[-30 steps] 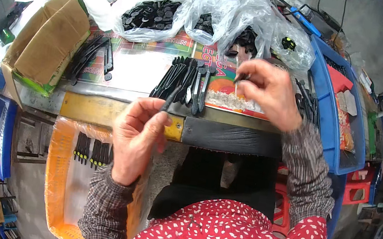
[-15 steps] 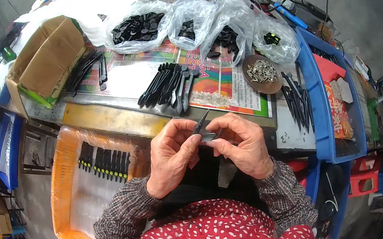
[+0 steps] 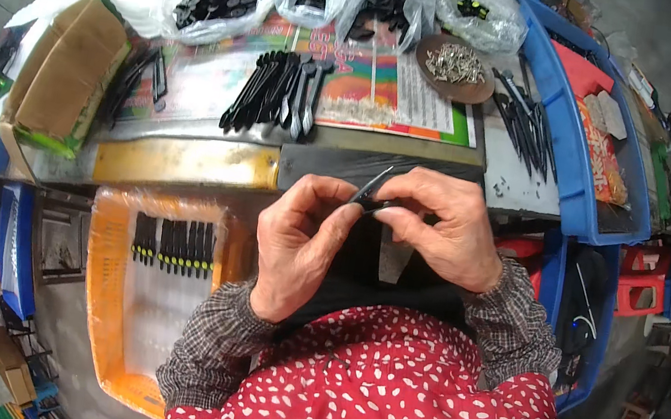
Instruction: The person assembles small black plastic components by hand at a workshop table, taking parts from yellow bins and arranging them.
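Both hands are raised just in front of the table's near edge, close together. My left hand (image 3: 296, 243) pinches a slim black pointed clip (image 3: 368, 187) between thumb and fingers, its tip slanting up to the right. My right hand (image 3: 449, 231) is closed at the clip's lower end, thumb and index finger pressed together against it; anything small between those fingertips is hidden. Beyond the hands lies a row of black clip pieces (image 3: 271, 91). A brown round dish (image 3: 457, 92) of small metal springs (image 3: 455, 63) stands to their right, near more pointed black pieces (image 3: 526, 125).
Plastic bags (image 3: 343, 15) of black parts line the table's back. A cardboard box (image 3: 69, 74) stands left, a blue bin (image 3: 577, 133) right. Below the table at left, an orange crate (image 3: 102, 287) holds a row of black clips with yellow-green ends (image 3: 186, 248). Small pale bits (image 3: 359, 111) lie on the printed sheet.
The view has tilted, so the table sits higher in the picture. The black clip now leans more to the right, and my right fingers have closed in on its lower end.
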`<state>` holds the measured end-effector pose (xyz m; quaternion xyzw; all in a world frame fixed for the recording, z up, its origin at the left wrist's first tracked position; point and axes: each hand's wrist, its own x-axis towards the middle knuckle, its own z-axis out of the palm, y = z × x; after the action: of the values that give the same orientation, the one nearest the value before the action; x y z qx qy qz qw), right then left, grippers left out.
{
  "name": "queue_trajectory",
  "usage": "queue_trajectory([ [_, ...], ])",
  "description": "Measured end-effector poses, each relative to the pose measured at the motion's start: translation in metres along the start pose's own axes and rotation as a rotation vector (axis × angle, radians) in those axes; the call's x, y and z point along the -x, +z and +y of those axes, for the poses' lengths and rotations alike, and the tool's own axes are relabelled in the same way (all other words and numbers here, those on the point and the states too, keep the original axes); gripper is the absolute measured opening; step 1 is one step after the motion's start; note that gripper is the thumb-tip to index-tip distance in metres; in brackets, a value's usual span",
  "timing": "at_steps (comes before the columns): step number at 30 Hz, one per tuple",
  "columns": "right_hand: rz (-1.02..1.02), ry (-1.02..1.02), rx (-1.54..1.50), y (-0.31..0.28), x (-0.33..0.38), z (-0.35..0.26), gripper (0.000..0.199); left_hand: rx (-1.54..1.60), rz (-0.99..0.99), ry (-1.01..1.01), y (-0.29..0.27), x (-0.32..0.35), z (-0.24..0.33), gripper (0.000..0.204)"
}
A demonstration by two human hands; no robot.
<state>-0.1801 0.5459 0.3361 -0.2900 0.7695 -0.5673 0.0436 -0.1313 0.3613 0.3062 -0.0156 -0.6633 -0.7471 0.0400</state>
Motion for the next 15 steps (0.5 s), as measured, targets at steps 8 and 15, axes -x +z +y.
queue_trajectory([
  [8,0.131,-0.141,0.136,-0.011,0.01,-0.003,0.019,-0.346,-0.038,0.161,-0.005,0.009,0.002,0.011],
  [15,0.041,-0.086,0.092,-0.009,0.012,0.003,0.018,-0.554,-0.032,0.477,-0.007,0.009,-0.002,0.021],
])
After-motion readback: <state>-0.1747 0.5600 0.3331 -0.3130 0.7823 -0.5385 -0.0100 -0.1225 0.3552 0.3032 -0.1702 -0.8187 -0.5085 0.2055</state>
